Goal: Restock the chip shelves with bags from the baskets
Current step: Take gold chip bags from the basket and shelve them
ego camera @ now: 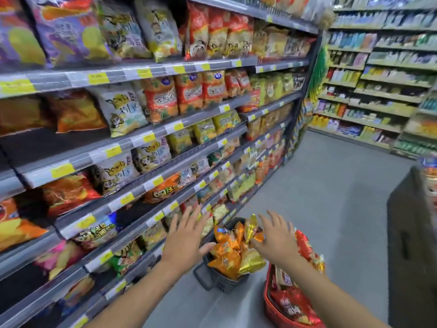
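Here, left hand [186, 243] and right hand [276, 239] hover, fingers [188, 215] spread wide, above orange chip bags [224, 253] in a dark grey plastic basket [220, 282]. It sits on pale grey floor [331, 185] beside grey metal shelves [132, 140]

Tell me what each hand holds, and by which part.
Nothing is held: left hand and right hand hover spread open over the bags in the dark basket.

Left hand [186, 237] and right hand [276, 240] are bare, with bare forearms [132, 294] behind them.

A shop: price-tagged shelves [165, 67] stacked with snack bags [163, 98].
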